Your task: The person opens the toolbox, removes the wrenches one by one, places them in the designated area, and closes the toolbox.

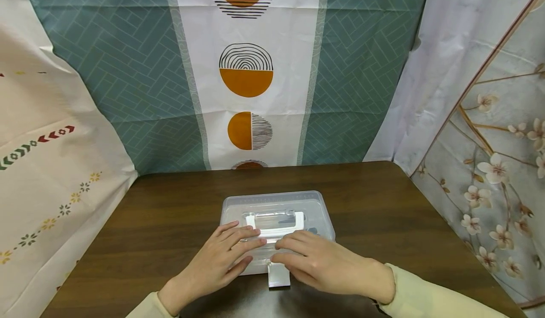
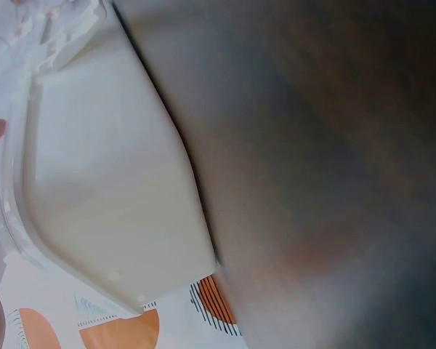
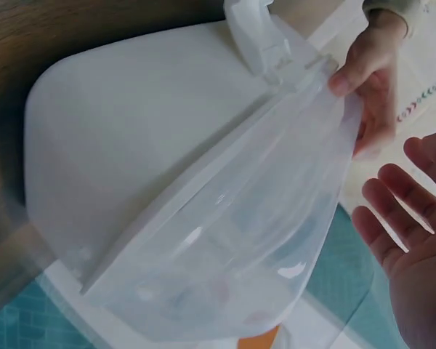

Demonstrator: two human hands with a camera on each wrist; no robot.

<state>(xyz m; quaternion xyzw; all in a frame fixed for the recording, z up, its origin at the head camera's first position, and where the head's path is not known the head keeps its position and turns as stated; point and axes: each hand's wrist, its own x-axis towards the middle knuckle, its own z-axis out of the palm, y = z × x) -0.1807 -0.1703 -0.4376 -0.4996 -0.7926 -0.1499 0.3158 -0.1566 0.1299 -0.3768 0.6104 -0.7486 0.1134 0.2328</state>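
A storage box with a see-through lid and a white body sits on the table, a white carry handle folded flat on top. Its white front latch is swung outward, away from the body. Over the front left part of the lid is my left hand, fingers spread; in the right wrist view its thumb lies at the lid's edge. My right hand hovers over the front right, close to the latch, its fingers loosely bent and holding nothing. The box's contents are blurred through the lid.
The dark wooden table extends around the box. A green and white patterned curtain hangs behind the table's far edge. Patterned cloths hang along the left and right sides.
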